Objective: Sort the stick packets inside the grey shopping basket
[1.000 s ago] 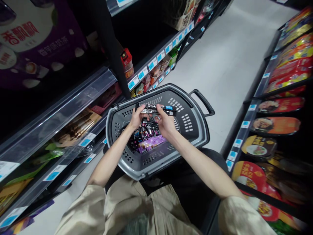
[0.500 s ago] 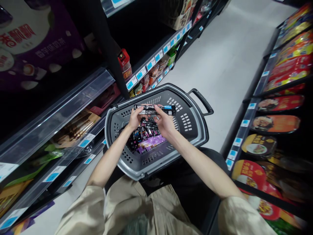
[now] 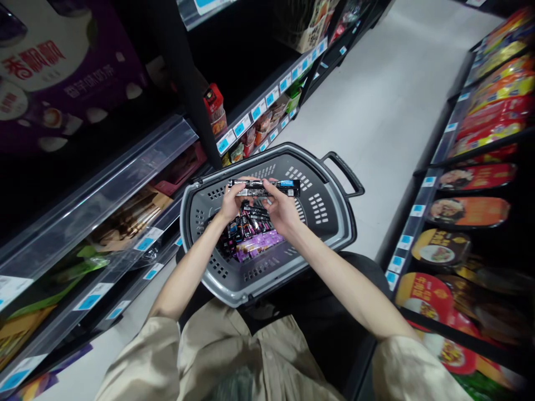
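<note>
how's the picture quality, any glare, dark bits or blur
All in the head view: deep shadow around the purple carton; a pale sheen on the floor; print on the black packet too small to read; packs toward the right edge soft.

Packets [image 3: 259,245] in basket [image 3: 326,231], basket between left shelving [image 3: 100,189] and right shelving [image 3: 440,156]; aisle floor [image 3: 376,111] ahead
</note>
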Tool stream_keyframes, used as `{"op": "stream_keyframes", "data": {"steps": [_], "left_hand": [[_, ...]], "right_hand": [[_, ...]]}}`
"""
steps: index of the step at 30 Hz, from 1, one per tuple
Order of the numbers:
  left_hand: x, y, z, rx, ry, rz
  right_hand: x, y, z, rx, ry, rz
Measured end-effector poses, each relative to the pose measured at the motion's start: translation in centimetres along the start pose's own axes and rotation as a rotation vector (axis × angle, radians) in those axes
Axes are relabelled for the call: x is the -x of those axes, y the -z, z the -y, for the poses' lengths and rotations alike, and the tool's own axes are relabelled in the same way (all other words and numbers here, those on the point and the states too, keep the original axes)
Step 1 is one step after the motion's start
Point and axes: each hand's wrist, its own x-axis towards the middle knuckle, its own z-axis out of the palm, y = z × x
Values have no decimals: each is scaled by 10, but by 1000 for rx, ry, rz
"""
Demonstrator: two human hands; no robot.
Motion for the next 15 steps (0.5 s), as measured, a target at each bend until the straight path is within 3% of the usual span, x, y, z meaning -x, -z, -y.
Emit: {"op": "stream_keyframes", "data": {"steps": [15], "left_hand": [[0, 5, 0, 11, -16, 78]], "right_hand": [[0, -1, 0, -24, -35, 24]]}}
